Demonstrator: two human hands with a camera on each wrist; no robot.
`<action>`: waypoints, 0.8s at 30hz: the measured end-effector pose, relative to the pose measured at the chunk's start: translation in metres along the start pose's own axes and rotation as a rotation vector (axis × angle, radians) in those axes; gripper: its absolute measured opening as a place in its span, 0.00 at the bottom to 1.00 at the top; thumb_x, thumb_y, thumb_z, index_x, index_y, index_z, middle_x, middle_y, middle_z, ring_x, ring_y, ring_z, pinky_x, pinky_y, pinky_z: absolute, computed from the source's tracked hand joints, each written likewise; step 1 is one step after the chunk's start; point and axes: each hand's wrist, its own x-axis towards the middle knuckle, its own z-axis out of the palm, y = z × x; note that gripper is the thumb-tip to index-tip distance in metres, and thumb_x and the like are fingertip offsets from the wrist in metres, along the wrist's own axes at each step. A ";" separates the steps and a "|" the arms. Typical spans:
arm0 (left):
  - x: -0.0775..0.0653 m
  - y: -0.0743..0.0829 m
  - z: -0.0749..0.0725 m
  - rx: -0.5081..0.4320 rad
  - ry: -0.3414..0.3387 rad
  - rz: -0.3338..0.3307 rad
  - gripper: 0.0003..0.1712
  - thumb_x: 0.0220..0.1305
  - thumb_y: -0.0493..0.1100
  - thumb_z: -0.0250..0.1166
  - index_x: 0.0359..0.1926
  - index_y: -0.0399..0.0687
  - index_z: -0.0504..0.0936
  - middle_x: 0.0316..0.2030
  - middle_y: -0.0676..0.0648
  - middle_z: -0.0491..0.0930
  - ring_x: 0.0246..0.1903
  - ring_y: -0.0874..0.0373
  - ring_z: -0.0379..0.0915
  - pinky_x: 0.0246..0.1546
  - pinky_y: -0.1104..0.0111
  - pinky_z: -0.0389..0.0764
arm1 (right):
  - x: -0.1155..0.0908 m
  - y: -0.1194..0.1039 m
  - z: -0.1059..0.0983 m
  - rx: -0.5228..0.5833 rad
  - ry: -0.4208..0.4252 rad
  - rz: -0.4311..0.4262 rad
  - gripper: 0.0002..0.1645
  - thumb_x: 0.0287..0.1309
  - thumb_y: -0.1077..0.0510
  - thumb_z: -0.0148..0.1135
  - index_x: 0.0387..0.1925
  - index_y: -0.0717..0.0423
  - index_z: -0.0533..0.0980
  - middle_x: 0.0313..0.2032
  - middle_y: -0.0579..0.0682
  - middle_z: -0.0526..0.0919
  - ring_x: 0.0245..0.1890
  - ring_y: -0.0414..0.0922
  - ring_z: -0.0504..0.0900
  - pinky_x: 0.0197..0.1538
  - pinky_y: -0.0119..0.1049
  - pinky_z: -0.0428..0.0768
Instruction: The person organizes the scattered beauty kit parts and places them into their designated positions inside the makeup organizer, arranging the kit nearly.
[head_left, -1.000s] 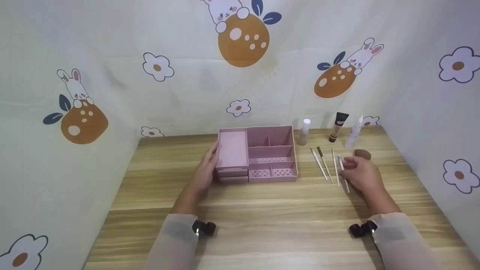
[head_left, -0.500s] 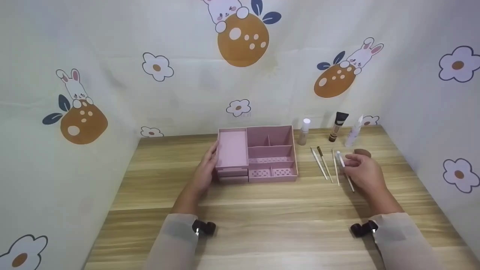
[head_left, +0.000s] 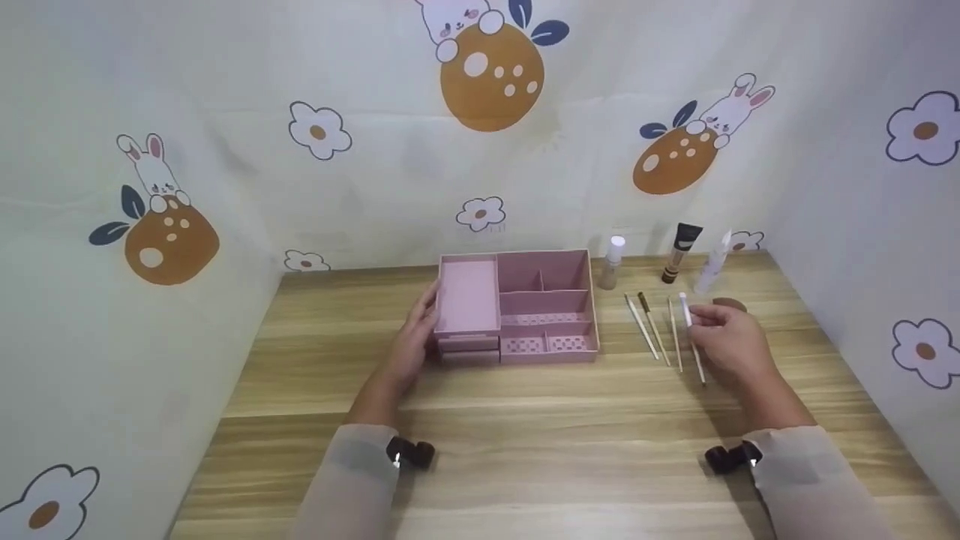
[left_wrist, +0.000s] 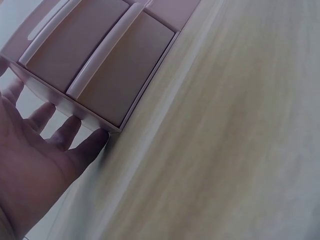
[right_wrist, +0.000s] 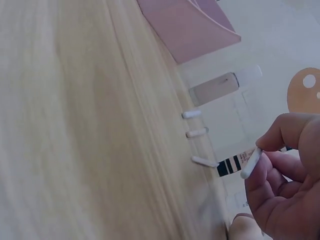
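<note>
While the left hand (head_left: 409, 349) stays spread against the pink organizer (head_left: 466, 296), print on the black-topped tube (head_left: 679, 253) too small to read, up pokes the white stick (head_left: 696, 355), right of the organizer, higher than a second ago, pinched in the right hand (head_left: 733, 343)!

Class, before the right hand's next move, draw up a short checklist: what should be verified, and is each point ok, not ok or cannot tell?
1. Stick gripped: ok; the right hand pinches the white stick.
2. Box supported: ok; the left hand's fingertips touch the side of the pink box.
3. Drawers shut: ok; both look closed.
4. Space between held stick and box free: not ok; three other sticks lie there.
5. Held stick's lower end off the table: cannot tell.
</note>
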 end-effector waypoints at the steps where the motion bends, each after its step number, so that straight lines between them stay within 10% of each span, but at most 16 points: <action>1: 0.000 0.000 0.000 -0.008 0.000 -0.001 0.29 0.83 0.63 0.47 0.80 0.91 0.56 0.86 0.60 0.48 0.87 0.52 0.36 0.86 0.41 0.38 | -0.001 -0.002 0.000 0.007 -0.003 0.004 0.29 0.67 0.57 0.65 0.67 0.64 0.79 0.54 0.58 0.86 0.43 0.34 0.80 0.41 0.23 0.83; 24: -0.004 0.002 0.002 0.009 0.015 -0.004 0.29 0.82 0.66 0.48 0.79 0.92 0.57 0.85 0.60 0.51 0.87 0.52 0.38 0.86 0.41 0.38 | -0.008 -0.054 0.010 0.335 -0.076 -0.024 0.31 0.69 0.65 0.63 0.72 0.68 0.72 0.45 0.43 0.83 0.42 0.34 0.84 0.49 0.29 0.89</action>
